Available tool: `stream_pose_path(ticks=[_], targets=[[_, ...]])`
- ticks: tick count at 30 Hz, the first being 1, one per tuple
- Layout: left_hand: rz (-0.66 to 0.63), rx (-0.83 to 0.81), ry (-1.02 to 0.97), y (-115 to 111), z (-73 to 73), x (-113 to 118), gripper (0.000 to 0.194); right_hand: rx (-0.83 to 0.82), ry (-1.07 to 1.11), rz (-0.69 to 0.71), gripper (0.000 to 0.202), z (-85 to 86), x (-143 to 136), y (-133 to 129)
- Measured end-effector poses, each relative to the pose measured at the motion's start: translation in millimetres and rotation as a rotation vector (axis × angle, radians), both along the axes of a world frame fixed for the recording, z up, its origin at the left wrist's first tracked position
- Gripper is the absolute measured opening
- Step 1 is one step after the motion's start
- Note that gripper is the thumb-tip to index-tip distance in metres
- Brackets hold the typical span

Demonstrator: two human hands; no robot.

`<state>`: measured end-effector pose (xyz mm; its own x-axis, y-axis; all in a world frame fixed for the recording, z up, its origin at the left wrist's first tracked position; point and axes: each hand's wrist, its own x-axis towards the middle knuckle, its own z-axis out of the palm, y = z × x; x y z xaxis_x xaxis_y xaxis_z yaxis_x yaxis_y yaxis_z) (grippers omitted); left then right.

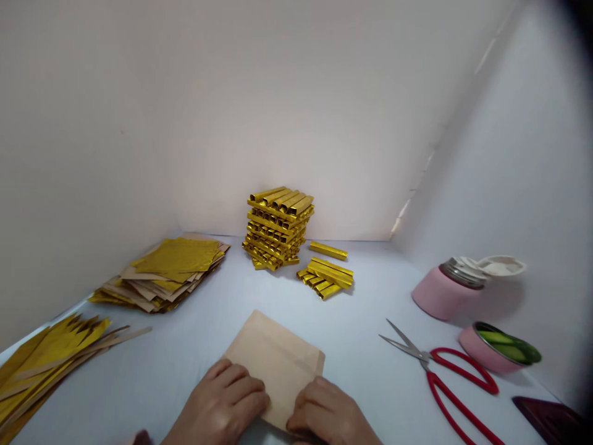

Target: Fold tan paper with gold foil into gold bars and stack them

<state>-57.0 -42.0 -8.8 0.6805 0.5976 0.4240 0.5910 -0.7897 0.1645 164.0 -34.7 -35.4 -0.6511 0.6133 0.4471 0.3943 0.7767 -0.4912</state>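
A tan sheet of paper (278,355) lies on the table in front of me, its far right edge turned up in a narrow fold. My left hand (227,395) is closed at its near left side, fingers curled over the paper. At the near right corner my right hand (324,411) pinches the edge, its thumb mostly hidden. Beyond the sheet stands a crisscross stack of gold folded paper tubes (278,228). A smaller pile of gold tubes (327,278) and one single gold tube (328,250) lie right of it.
Gold-and-tan paper sheets (178,256) are heaped at the left, with cut strips (60,352) nearer. Red-handled scissors (424,356) lie open on the right. Behind them are a pink flask (445,293) and a pink bowl (486,352) with green pieces. A dark red object (546,420) sits near.
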Motion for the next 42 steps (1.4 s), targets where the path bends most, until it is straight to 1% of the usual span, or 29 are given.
stream_pose_path(ticks=[2,4,7,9,13,17,21,25,28,31,35,39,42], targets=[[0.006,-0.047,-0.005,-2,-3.4,1,0.033,0.084,-0.040,-0.019,0.038,-1.5,2,2],[0.002,-0.109,0.012,-4,-6.4,0,0.029,0.121,-0.074,-0.025,0.034,-2.1,5,4],[0.031,-0.178,0.050,-5,-9.0,-1,0.017,0.099,-0.116,-0.052,0.022,1.3,13,7],[0.059,-0.210,0.052,-5,-9.1,-3,0.015,0.056,-0.147,-0.070,0.017,6.2,19,8],[0.055,-0.268,0.050,-7,-7.3,-8,0.016,-0.023,-0.195,-0.076,0.019,12.6,26,7],[0.045,-0.239,0.075,-9,-7.2,-8,0.015,0.031,-0.209,-0.059,0.018,9.3,22,4],[0.024,-0.248,0.071,-11,-7.7,-8,0.019,0.044,-0.213,-0.056,0.018,8.2,19,1],[-0.018,-0.227,0.066,-13,-6.4,-6,0.032,0.045,-0.210,-0.067,0.015,9.7,20,-1],[-0.019,-0.216,0.044,-15,-4.8,-6,0.038,0.051,-0.216,-0.072,0.019,11.5,20,-3],[0.041,-0.266,-0.012,-16,-4.1,-9,0.032,-0.042,-0.204,-0.052,0.022,16.8,20,-3],[0.145,-0.437,-0.156,-15,-5.1,-15,0.019,-0.253,-0.119,-0.091,0.022,24.9,19,-4],[0.228,-0.556,-0.231,-14,-5.2,-16,0.020,-0.348,-0.028,-0.118,0.025,28.7,16,-6],[0.225,-0.553,-0.217,-16,-5.6,-17,0.020,-0.388,0.006,-0.160,0.026,29.6,15,-8]])
